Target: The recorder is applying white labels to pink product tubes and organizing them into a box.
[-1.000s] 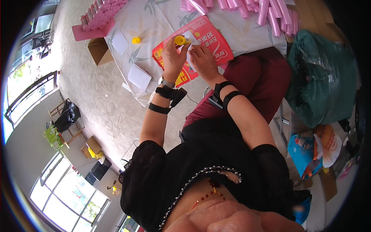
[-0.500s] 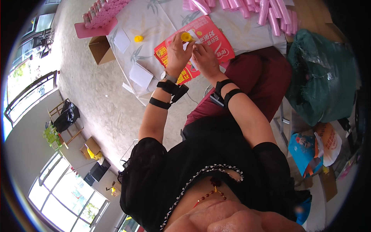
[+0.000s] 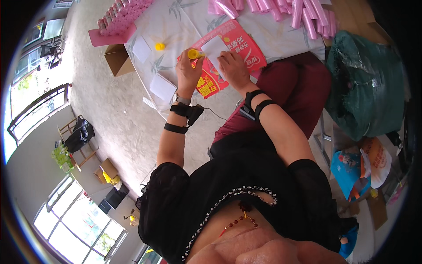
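My left hand (image 3: 189, 74) is closed around a small round yellow container (image 3: 193, 53) with a hollow-looking top; its exact kind is unclear. My right hand (image 3: 233, 68) has its fingers bent together at the edge of a white paper strip (image 3: 214, 47). Under the strip lies a red printed cardboard sheet (image 3: 249, 46), near the table edge by my lap. A second small yellow piece (image 3: 160, 46), like a cap, lies on the tablecloth to the left. Nearer to my left wrist is a stack of white papers (image 3: 163, 87).
Pink rolled plastic bags (image 3: 310, 20) lie along the far side of the table. A pink box (image 3: 115, 37) of pink-wrapped rolls stands at the far left above an open cardboard box (image 3: 118, 60). A large dark green sack (image 3: 367, 88) is at my right.
My left hand has moved left and slightly nearer with the yellow container, away from the paper strip, which now shows more. My right hand has stayed at the strip.
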`<action>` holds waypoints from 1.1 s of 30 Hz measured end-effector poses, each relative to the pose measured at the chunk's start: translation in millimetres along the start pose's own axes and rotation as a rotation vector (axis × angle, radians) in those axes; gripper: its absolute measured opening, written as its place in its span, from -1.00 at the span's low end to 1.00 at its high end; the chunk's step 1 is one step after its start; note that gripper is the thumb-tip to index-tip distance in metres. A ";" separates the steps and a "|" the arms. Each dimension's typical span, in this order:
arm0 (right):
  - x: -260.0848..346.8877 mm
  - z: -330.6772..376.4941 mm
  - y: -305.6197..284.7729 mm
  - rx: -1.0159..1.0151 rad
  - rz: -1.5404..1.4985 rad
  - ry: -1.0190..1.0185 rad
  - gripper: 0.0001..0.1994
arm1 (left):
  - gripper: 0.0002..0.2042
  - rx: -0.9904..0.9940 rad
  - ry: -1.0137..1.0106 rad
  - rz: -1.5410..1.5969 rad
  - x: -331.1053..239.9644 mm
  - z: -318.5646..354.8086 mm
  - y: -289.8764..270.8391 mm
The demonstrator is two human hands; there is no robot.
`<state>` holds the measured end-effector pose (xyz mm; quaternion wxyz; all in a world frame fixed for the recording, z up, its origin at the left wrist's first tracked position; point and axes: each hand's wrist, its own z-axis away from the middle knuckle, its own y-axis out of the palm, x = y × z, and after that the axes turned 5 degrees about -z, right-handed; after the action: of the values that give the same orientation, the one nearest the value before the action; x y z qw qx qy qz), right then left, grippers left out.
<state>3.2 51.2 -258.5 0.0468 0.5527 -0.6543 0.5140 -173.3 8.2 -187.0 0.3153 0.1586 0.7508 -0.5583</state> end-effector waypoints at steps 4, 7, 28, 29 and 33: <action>-0.6 -0.6 -0.4 0.003 -0.013 0.008 -0.79 | -0.70 -0.033 -0.050 0.078 -12.8 -2.6 5.7; 2.1 -1.9 -1.6 -0.012 -0.015 0.008 -0.79 | -0.70 0.030 0.000 0.014 -13.4 -4.6 19.1; -0.5 0.9 1.2 0.008 -0.002 0.009 -0.78 | -0.71 0.008 0.012 -0.007 -10.4 -3.1 21.1; -0.3 -0.6 1.9 0.008 -0.003 0.007 -0.78 | -0.73 -0.014 0.006 0.030 -12.7 -5.7 25.6; -1.3 -0.6 3.1 -0.001 -0.010 -0.008 -0.78 | -0.74 -0.015 0.063 0.009 -29.7 -28.4 48.6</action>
<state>1.1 52.1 -260.9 0.0471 0.5581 -0.6518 0.5114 -130.7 54.2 -198.5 0.2952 0.1770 0.7636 -0.5462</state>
